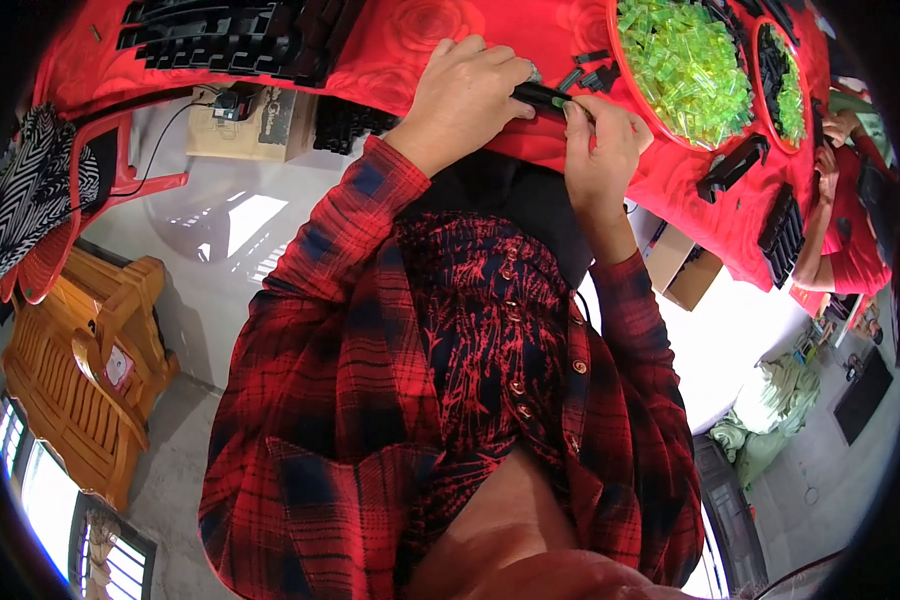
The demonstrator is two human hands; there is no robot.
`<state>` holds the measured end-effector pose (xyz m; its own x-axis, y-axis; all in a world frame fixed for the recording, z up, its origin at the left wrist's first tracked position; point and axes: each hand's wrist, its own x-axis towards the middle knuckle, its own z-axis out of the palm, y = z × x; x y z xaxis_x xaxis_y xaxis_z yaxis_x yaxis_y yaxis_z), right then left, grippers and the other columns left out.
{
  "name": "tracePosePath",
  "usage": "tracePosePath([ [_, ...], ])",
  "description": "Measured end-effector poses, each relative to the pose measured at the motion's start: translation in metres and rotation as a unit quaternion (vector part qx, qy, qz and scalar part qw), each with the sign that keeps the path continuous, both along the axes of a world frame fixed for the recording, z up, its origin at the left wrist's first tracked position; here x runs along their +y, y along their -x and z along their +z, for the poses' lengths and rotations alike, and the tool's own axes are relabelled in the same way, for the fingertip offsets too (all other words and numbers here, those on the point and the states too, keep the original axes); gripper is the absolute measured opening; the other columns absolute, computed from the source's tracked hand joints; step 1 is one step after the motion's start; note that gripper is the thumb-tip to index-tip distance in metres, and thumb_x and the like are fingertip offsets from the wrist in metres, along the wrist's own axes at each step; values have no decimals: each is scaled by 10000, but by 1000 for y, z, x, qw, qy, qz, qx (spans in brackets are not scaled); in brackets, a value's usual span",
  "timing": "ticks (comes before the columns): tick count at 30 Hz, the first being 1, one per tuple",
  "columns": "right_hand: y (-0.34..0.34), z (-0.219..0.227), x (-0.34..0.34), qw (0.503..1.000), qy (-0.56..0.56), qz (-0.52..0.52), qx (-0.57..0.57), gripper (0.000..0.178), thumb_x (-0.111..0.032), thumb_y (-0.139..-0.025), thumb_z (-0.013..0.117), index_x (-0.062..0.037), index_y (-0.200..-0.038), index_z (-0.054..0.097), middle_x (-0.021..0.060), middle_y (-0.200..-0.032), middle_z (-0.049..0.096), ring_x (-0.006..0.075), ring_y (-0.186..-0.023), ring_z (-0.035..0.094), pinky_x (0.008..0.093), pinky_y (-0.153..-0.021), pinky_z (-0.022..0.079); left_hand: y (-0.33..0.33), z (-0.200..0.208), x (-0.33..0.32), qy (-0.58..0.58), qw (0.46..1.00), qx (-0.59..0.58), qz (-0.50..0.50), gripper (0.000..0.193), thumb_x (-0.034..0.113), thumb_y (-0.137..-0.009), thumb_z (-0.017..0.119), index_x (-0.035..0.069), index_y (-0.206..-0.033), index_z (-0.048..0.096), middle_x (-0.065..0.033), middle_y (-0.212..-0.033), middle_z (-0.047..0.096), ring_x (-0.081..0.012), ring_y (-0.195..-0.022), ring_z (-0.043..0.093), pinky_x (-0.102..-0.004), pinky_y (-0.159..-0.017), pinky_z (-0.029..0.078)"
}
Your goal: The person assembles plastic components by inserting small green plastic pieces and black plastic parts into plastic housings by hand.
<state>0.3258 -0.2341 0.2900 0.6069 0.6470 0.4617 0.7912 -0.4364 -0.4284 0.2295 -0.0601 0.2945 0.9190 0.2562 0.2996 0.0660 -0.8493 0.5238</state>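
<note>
Both my hands are at the near edge of the red-covered table, closed on one long black plastic part (540,95). My left hand (465,95) wraps the part's left end with fingers bent, hiding much of it. My right hand (605,150) pinches the other end between thumb and fingers. A small green piece (560,102) shows on the part beside my right thumb. Several small black pieces (598,78) lie just beyond my right hand. Right of them sits a red-rimmed round tray (630,75) heaped with clear yellow-green plastic pieces (685,70).
A stack of black plastic parts (240,40) covers the table's far left. Another tray (792,145) holds black and green pieces. Black parts (735,168) lie at the right edge, near a person in red (855,220). A red chair (130,165) and cardboard box (245,135) stand left.
</note>
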Motion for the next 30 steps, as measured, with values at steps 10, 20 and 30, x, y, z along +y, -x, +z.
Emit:
tracePosePath([
  [10,-1,8,11,999,9,39,36,122,-123,-894,704,-108,-1008,662,32,-908,674,219,-829,600,385,-898,338,4,8,6,-30,999,16,-19,388,260,-739,805,121,-1076,670,-25,-980,648,-249,-966,603,-402,-848,425],
  [20,4,9,26,996,-13,66,50,117,-134,-888,721,-113,-983,657,27,-855,665,216,-778,605,393,-883,343,17,-1,22,-20,999,24,16,371,264,-755,803,122,-1070,667,-35,-964,631,-262,-976,571,-411,-852,407],
  [30,6,9,45,995,-18,99,15,120,-134,-880,726,-114,-968,647,27,-831,654,212,-752,600,404,-845,348,19,2,23,29,999,28,20,263,200,-774,766,91,-995,675,-46,-939,612,-278,-973,553,-417,-835,395],
])
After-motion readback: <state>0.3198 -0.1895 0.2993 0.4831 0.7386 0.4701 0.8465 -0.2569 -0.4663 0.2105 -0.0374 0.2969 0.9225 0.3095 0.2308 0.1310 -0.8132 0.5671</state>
